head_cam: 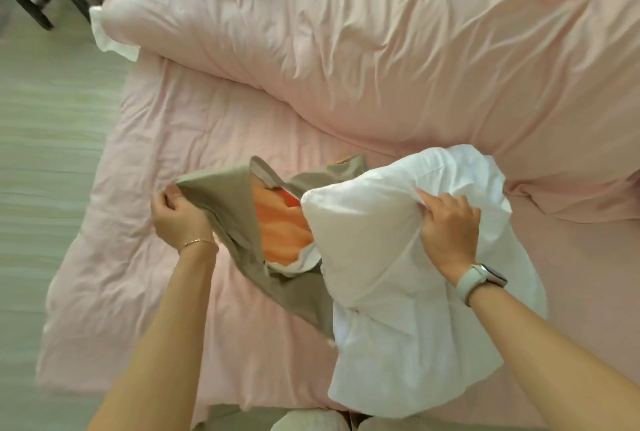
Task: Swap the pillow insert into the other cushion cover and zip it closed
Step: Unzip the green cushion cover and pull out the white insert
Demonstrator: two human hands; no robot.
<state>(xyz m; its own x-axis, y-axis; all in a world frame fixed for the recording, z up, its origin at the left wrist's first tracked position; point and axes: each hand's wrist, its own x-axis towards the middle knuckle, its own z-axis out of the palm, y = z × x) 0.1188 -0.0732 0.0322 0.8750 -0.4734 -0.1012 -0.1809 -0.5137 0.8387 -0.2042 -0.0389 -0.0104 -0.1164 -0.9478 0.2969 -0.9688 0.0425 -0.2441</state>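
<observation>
The white pillow insert point(398, 257) sits at the right of the bed, bunched up and lifted a little, its near corner pointing toward the mouth of the beige cushion cover point(221, 202), which lies open beside it on the pink sheet point(145, 188). The right hand point(450, 233) has its fingers curled deep into the top of the insert, gripping a fold of it, while the left hand point(176, 219) pinches the far corner of the cover and holds the opening taut. Orange and white fabric point(284, 229) shows inside that opening; whether it is lining or the other cover I cannot tell. From here the likely trouble is the insert catching at the mouth: it looks bulkier than the opening, so a corner may fold back or the cover may slip from the pinch. Fabric caught in the zip is another risk. A rumpled pink duvet point(381, 67) lies behind
</observation>
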